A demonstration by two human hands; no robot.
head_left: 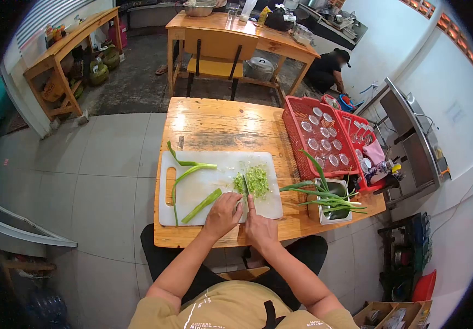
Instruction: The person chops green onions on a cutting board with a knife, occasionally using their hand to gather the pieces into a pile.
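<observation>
On a white cutting board [192,189], my right hand [261,226] grips a knife [245,185], index finger stretched along the blade's spine. My left hand [224,213] is left of the blade, its fingers curled down on green onion [238,183] beside the knife; the part under the fingers is hidden. A heap of finely chopped green onion [258,182] lies right of the blade. A thick cut stalk [200,206] rests left of my left hand, its upper end close to the fingers. Farther left lies a longer green onion [190,167] with bent leaves.
A metal container [335,216] with green onions [329,197] stands at the wooden table's [222,123] right edge. Behind it, a red basket [295,145] holds several glasses. A chair [220,52] and second table stand beyond. One person [327,71] crouches at the back right, near a steel sink [412,131].
</observation>
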